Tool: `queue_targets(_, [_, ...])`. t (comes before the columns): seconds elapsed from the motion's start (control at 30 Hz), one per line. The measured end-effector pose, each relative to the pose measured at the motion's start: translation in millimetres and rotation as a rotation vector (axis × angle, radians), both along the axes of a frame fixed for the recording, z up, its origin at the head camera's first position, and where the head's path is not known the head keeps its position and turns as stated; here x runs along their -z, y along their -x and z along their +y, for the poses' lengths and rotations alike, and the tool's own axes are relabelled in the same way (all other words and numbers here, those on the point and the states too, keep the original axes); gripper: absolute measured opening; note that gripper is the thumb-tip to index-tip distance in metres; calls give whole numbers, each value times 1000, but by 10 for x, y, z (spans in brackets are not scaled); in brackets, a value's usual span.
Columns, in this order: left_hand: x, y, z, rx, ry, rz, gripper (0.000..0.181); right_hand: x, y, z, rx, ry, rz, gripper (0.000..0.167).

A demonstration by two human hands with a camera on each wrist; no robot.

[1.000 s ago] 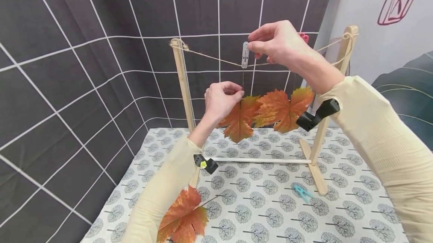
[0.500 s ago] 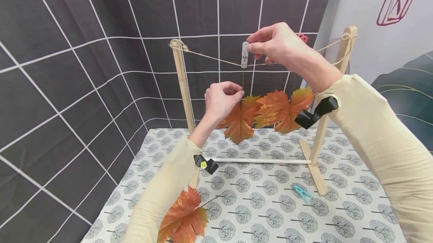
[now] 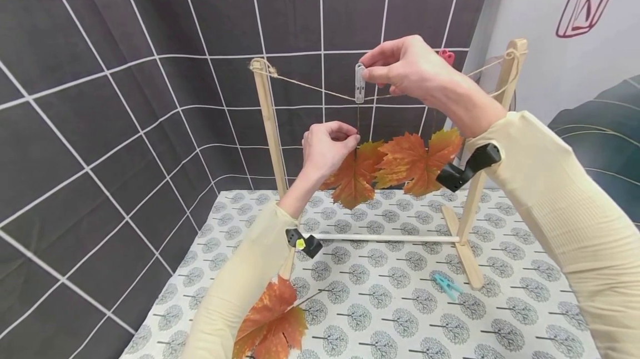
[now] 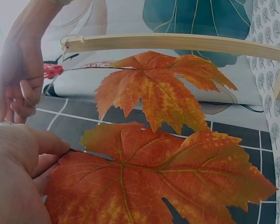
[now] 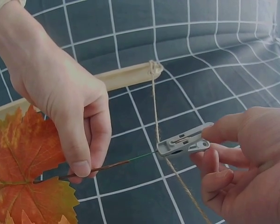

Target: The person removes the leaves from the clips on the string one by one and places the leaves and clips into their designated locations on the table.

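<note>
My left hand (image 3: pixel 327 148) pinches the stem of an orange maple leaf (image 3: pixel 352 181) between thumb and fingertips. In the right wrist view the stem (image 5: pixel 112 165) runs from those fingers up to a grey clothespin (image 5: pixel 184 142). That clothespin's nose sits on the twine (image 5: pixel 157 112), where the stem's greenish tip meets it. With thumb and fingers, my right hand (image 3: pixel 417 67) holds the clothespin by its handle end. A second maple leaf (image 4: pixel 154 88) hangs to the right, below a red clothespin (image 4: pixel 52 71) on the line.
Twine spans two wooden posts (image 3: pixel 270 125), joined low down by a white rod (image 3: pixel 380 238). On the tree-patterned tablecloth (image 3: pixel 380 320) lie a third maple leaf (image 3: pixel 275 323), partly behind my left sleeve, and a turquoise clothespin (image 3: pixel 446 285). A dark gridded curtain (image 3: pixel 125 125) hangs behind.
The grey clothespin and my right hand have shifted slightly down and left, and the twine dips a little with them. My left hand stays nearly still on the stem.
</note>
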State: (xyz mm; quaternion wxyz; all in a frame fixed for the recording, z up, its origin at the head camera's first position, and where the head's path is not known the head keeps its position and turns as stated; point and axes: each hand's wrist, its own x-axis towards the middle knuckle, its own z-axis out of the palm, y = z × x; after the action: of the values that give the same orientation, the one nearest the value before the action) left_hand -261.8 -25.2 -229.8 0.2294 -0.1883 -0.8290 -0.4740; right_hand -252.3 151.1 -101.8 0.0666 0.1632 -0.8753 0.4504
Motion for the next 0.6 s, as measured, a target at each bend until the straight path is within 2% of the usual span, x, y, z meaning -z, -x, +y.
queue_targets(0.6, [-6,18,-9,6,2,1,8,35,-9,1,41,80,70,31])
